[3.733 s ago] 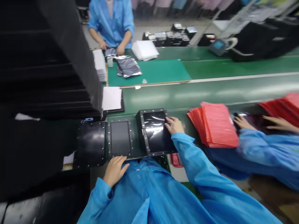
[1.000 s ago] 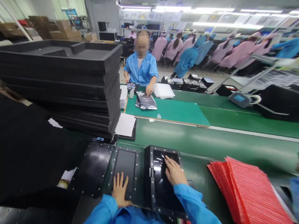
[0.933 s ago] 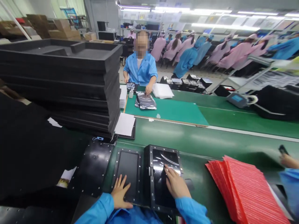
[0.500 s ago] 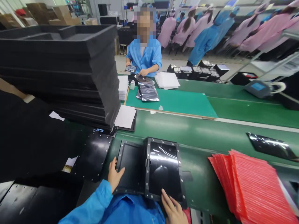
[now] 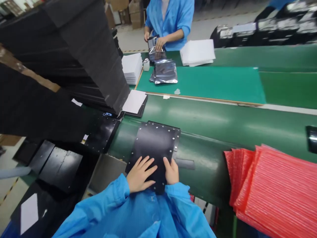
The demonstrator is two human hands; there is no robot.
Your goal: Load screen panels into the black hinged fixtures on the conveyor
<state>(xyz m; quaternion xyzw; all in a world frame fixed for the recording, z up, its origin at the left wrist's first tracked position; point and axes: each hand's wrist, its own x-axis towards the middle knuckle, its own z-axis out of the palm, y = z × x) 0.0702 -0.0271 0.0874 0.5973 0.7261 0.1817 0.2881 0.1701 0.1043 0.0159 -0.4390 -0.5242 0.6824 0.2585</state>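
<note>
Black riveted panel (image 5: 152, 143) lies flat on the green worktop (image 5: 218, 124), small metal studs running along its edges, with a second dark layer showing at its far right corner. Both hands rest on the panel's near end. The left hand (image 5: 141, 174) is open and palm down, its fingers spread. The right hand (image 5: 170, 171) is also open and flat, fingers close together, just beside the left and near the panel's right edge. Neither hand is closed around anything. Blue sleeves (image 5: 146, 208) come in below the panel.

Left of the panel, a second studded black panel (image 5: 101, 134) lies near it, and a tall stack of black foam trays (image 5: 84, 56) rises beyond that. Well to the right of the panel sits a pile of red bubble bags (image 5: 279, 188). Beyond the panel, a white paper sheet (image 5: 135, 101) lies on a dark tray, then a green mat (image 5: 210, 82) carries silver bags (image 5: 165, 72). Farther back, a co-worker (image 5: 169, 19) in a blue coat holds a silver bag (image 5: 156, 54) in both hands, beside white foam sheets (image 5: 197, 52).
</note>
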